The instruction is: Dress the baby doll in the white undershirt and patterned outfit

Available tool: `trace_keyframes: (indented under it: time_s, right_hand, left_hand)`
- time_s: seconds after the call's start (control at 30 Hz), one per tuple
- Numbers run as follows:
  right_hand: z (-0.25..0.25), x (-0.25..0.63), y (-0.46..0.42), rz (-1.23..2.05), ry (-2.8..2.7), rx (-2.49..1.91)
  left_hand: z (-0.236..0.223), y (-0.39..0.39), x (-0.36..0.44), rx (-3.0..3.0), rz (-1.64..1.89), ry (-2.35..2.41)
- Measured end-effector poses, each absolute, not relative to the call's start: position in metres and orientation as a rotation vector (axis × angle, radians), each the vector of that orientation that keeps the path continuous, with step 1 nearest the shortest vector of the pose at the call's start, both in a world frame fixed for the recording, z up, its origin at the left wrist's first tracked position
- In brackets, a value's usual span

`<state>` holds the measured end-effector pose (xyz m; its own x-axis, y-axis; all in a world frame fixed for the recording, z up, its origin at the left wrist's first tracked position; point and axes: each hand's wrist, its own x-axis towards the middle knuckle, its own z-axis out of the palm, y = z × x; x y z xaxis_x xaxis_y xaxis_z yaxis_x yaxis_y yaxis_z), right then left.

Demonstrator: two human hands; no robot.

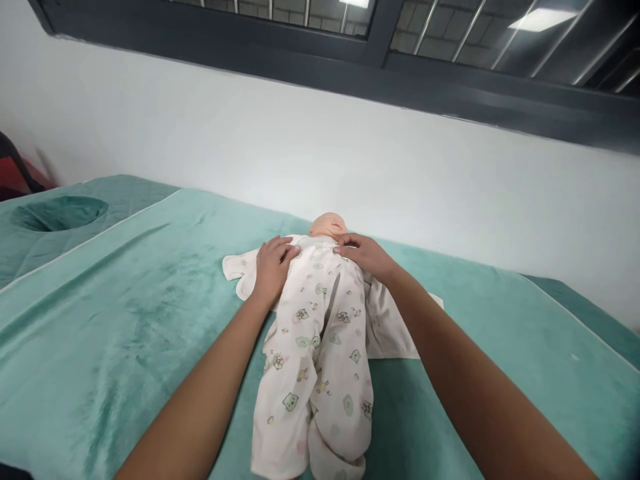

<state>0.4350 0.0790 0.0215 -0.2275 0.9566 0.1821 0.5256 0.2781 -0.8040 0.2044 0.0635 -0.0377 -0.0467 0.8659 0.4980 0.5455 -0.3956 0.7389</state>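
Note:
A baby doll (327, 223) lies on its back, its head toward the wall. White baby trousers (320, 333) printed with small green animals stretch down over its front, the waistband high near the chin and the legs toward me. My left hand (275, 267) is at the left side of the waistband, thumb and bent fingers closed on the cloth. At the right side, my right hand (367, 255) pinches the waistband close to the doll's neck. A white baby top (390, 327) spreads out beneath, its sleeve (240, 265) showing on the left. The doll's limbs are hidden.
A green velvety cover (125, 320) spreads over the bed under everything. At the left is a padded bed section with a round hole (60, 212). A white wall (250, 140) and a dark window frame (320, 47) stand behind; something red and black (15, 170) is far left.

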Motion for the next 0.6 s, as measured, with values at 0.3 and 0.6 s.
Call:
trace_keyframes:
  time_s: [0.3,0.6]
  right_hand:
    - [0.032,0.407,0.079,0.337,-2.229,-1.277]
    - [0.03,0.405,0.091,0.303,-2.025,-1.553]
  left_hand:
    - [-0.032,0.069,0.202,1.874,1.133,1.551]
    - [-0.037,0.087,0.206,1.876,1.153,1.626]
